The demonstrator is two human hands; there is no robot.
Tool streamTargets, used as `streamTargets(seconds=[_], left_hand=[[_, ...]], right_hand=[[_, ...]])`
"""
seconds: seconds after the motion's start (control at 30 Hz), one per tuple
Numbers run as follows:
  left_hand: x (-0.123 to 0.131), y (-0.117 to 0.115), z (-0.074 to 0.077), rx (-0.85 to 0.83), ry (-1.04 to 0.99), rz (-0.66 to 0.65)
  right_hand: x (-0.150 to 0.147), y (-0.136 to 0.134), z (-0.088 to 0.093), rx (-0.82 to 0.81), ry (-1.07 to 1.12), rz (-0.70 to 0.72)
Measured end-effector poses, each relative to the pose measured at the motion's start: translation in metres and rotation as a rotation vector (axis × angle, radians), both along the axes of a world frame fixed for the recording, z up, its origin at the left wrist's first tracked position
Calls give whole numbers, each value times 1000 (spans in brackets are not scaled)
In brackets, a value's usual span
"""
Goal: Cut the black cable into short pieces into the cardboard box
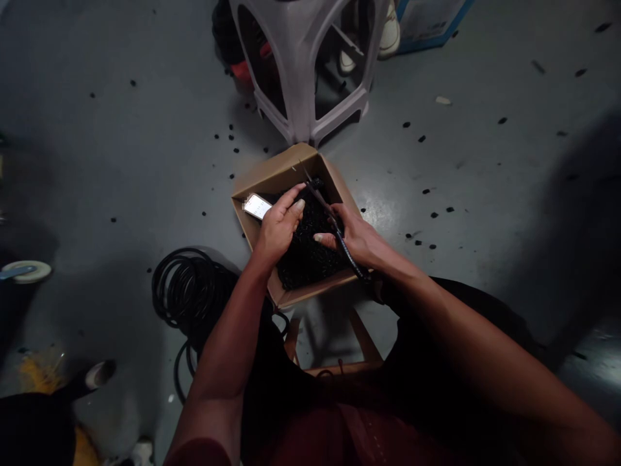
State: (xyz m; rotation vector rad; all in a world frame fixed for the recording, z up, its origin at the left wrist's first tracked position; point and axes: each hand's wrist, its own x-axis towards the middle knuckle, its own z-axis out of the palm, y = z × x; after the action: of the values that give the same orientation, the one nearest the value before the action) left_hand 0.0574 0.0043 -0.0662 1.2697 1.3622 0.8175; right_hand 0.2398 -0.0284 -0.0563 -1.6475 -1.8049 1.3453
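Observation:
An open cardboard box (338,179) holds a heap of small black pieces (310,246). Over its left half is my left hand (282,223), fingers pinched together near the end of a thin dark strip; what they grip is too small to make out. My right hand (350,234) is over the box's right side, its fingers around a long dark tool or strip (339,239) that slants from the upper left to the box's lower right corner. A phone with a lit screen (257,206) lies at the box's left corner, beside my left hand.
A light plastic stool (298,65) stands just beyond the box, with a person's shoes (389,35) and a blue-edged box (431,26) behind it. Coiled black cable (187,288) lies to the left. Small black bits are scattered over the grey floor (485,194).

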Motion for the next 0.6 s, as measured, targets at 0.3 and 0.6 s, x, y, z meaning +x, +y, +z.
streamTargets(seconds=[0.3,0.6], left_hand=[[-1,-1,2,-2,96,-62],[2,-6,-1,65,208,-158]], right_hand=[[1,0,-2,46,-22,25],[1,1,-10,64,-125,-7]])
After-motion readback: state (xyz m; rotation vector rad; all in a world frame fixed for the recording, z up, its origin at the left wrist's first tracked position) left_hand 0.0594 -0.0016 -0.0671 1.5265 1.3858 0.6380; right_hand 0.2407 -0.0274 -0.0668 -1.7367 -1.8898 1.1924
